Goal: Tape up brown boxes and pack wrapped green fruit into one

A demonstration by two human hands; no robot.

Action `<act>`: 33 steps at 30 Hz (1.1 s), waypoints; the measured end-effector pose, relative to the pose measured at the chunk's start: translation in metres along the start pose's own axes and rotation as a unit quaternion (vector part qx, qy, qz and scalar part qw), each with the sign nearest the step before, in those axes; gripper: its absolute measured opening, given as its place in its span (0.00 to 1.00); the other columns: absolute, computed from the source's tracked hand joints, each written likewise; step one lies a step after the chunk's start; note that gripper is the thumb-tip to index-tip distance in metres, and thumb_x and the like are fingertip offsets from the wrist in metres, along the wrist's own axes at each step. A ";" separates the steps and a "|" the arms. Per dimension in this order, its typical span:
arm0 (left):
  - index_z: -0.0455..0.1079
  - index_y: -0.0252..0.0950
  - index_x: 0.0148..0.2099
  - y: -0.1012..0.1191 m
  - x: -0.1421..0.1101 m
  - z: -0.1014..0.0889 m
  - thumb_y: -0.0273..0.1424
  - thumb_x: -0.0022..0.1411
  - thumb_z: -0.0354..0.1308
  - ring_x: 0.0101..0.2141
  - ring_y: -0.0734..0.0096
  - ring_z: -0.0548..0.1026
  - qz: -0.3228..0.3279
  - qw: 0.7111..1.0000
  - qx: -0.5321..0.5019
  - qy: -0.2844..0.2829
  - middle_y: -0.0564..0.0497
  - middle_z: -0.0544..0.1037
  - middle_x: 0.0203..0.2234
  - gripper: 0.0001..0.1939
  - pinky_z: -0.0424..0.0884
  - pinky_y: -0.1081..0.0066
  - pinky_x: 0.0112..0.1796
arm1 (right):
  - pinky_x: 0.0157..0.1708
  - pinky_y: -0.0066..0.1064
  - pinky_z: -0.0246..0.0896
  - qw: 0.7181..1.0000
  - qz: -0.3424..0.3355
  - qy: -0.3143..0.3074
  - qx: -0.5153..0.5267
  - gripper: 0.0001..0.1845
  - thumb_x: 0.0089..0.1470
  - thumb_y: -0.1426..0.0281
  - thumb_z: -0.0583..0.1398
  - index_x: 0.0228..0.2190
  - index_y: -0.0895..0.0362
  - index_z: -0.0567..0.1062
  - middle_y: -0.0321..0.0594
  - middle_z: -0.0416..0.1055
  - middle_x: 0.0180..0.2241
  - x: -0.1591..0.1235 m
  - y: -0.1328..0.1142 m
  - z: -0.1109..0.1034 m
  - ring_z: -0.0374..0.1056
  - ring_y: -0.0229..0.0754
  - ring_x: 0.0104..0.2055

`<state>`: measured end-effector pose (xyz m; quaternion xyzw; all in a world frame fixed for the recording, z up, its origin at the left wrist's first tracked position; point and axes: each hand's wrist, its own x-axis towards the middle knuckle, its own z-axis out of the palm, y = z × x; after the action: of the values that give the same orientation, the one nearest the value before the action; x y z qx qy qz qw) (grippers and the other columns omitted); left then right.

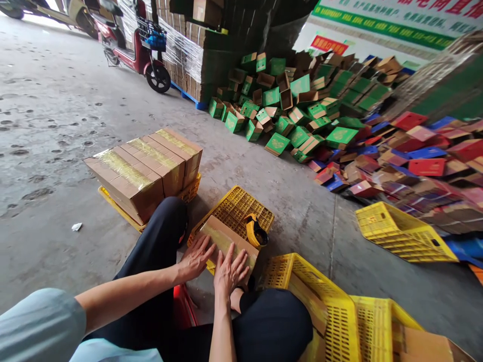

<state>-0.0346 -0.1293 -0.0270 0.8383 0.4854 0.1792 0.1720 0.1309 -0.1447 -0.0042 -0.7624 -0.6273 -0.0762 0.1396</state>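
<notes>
A taped brown cardboard box [225, 236] lies on an upturned yellow plastic crate [237, 203] between my knees. My left hand [195, 259] rests on the box's left part, fingers stretched out. Flat on its right part lies my right hand [229, 271], fingers spread over the tape strip. Neither hand grips anything. Just beyond the box, at the crate's right side, stands a yellow and black tape dispenser [255, 230], which no hand touches.
Several taped cardboard boxes [151, 161] sit on another yellow crate at left. Yellow crates holding cardboard [341, 322] stand by my right knee. One yellow crate [403, 234] lies farther right. Behind are heaped green boxes [277, 143], red and blue boxes [426, 166] and a red scooter [132, 55].
</notes>
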 end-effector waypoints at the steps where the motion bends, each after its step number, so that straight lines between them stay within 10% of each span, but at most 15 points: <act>1: 0.51 0.36 0.76 0.000 0.001 -0.002 0.29 0.66 0.58 0.72 0.37 0.52 0.001 1.000 0.006 -0.011 0.32 0.49 0.74 0.39 0.52 0.40 0.67 | 0.66 0.69 0.44 1.000 -0.001 -0.001 0.001 0.35 0.72 0.52 0.43 0.69 0.59 0.64 0.68 0.50 0.71 0.000 0.000 0.000 0.46 0.68 0.73; 11: 0.52 0.37 0.76 -0.001 0.000 -0.015 0.27 0.63 0.59 0.70 0.42 0.57 0.015 0.999 0.006 -0.049 0.35 0.57 0.72 0.41 0.53 0.44 0.67 | 0.66 0.68 0.46 1.000 -0.002 0.007 -0.004 0.35 0.72 0.52 0.44 0.68 0.57 0.64 0.67 0.51 0.71 -0.001 0.003 0.002 0.48 0.67 0.73; 19: 0.44 0.39 0.78 0.000 0.010 -0.003 0.46 0.57 0.70 0.74 0.37 0.42 0.015 0.999 0.030 -0.021 0.34 0.39 0.76 0.57 0.45 0.41 0.68 | 0.64 0.70 0.47 1.000 0.008 -0.012 0.008 0.33 0.72 0.52 0.45 0.68 0.54 0.65 0.64 0.50 0.72 -0.001 0.002 0.000 0.48 0.68 0.73; 27: 0.51 0.44 0.77 0.006 0.024 0.004 0.55 0.61 0.64 0.74 0.38 0.45 0.030 0.996 0.078 0.032 0.36 0.42 0.76 0.50 0.44 0.40 0.68 | 0.67 0.65 0.46 0.995 -0.060 -0.076 0.034 0.29 0.73 0.59 0.45 0.70 0.49 0.61 0.49 0.57 0.72 -0.016 -0.004 -0.007 0.50 0.61 0.74; 33: 0.49 0.42 0.78 0.003 0.022 0.006 0.56 0.53 0.70 0.73 0.35 0.47 0.037 0.995 0.085 0.034 0.33 0.42 0.76 0.59 0.46 0.41 0.68 | 0.67 0.61 0.48 0.995 0.067 -0.027 0.070 0.40 0.72 0.49 0.40 0.70 0.63 0.59 0.60 0.55 0.71 -0.009 0.034 -0.001 0.51 0.62 0.73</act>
<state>-0.0193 -0.1122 -0.0284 0.8605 0.4732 0.1723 0.0770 0.1625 -0.1595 -0.0094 -0.7927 -0.5822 -0.0014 0.1806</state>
